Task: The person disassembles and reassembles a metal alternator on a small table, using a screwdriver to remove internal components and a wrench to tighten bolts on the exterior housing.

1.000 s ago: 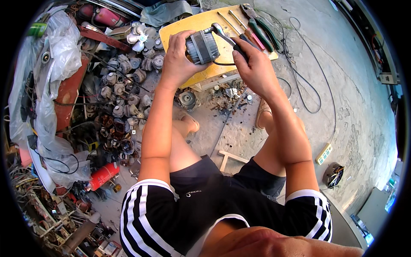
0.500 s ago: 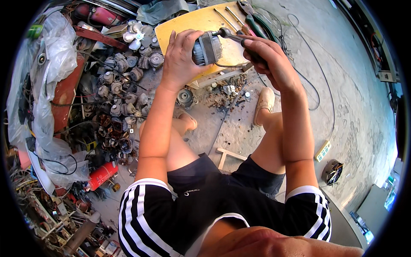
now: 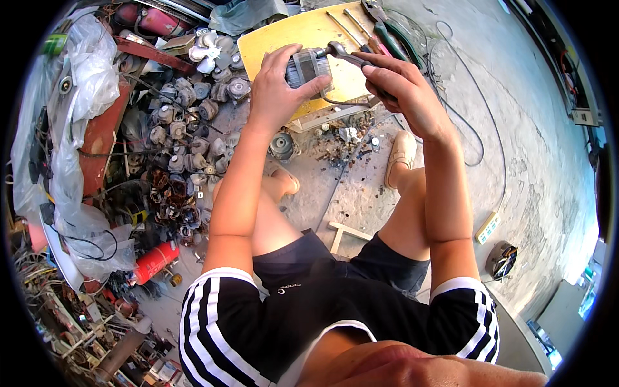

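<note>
My left hand (image 3: 271, 91) is closed around a small electric motor (image 3: 300, 69), fingers over its far side and thumb along its near side. The motor has a ribbed, greyish body with a band around it and lies over the yellow board (image 3: 261, 40). In my right hand (image 3: 405, 87) is a hammer (image 3: 351, 58), gripped by its dark handle. Its metal head is at the motor's right end; I cannot tell whether they touch. A dark cable (image 3: 348, 103) runs from below the motor toward the right.
Pliers (image 3: 398, 40) and screwdrivers (image 3: 342, 31) lie on the board's far right. Old motors (image 3: 184, 93) are heaped at left, near a red cylinder (image 3: 155, 261). Debris (image 3: 348, 138) lies between my feet. A power strip (image 3: 488, 227) and cables rest on the floor at right.
My left thumb has moved up onto the motor's near side. The hammer head has turned slightly beside the motor's end. The whole view has shifted a little.
</note>
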Motion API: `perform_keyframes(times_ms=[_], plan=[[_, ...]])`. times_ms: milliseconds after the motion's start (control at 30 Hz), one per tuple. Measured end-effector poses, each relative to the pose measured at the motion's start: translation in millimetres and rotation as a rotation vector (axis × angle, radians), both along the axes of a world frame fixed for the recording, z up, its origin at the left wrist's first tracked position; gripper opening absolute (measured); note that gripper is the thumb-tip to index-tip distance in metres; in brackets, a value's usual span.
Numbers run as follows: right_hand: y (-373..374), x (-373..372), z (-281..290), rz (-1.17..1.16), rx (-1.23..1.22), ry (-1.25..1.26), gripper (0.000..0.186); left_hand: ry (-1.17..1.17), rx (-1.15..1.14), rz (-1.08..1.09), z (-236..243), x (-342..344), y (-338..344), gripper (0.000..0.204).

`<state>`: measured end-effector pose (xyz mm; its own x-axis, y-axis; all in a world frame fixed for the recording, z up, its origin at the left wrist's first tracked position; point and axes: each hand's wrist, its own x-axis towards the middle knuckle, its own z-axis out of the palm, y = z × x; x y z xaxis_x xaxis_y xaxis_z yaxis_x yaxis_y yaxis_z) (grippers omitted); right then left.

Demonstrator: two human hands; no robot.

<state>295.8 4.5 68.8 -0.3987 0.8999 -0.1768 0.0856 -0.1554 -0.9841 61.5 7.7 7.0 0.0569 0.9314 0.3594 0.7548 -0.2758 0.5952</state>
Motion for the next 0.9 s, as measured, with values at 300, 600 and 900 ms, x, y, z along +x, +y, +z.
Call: perform_keyframes(times_ms=[300, 600, 900], plan=[[-6, 1, 5, 0.048, -0.108, 0.015, 0.046, -0.277, -0.327, -0.028, -3, -5, 7, 0.074], [16, -23, 40, 0.135, -0.075, -0.568, 0.037, -0.091, -0.255, -0.006, 4, 0, 6, 0.077], [102, -56, 85, 0.401, -0.472, -0.875, 0.017, -0.064, -0.162, -0.028, -8, -4, 9, 0.078]])
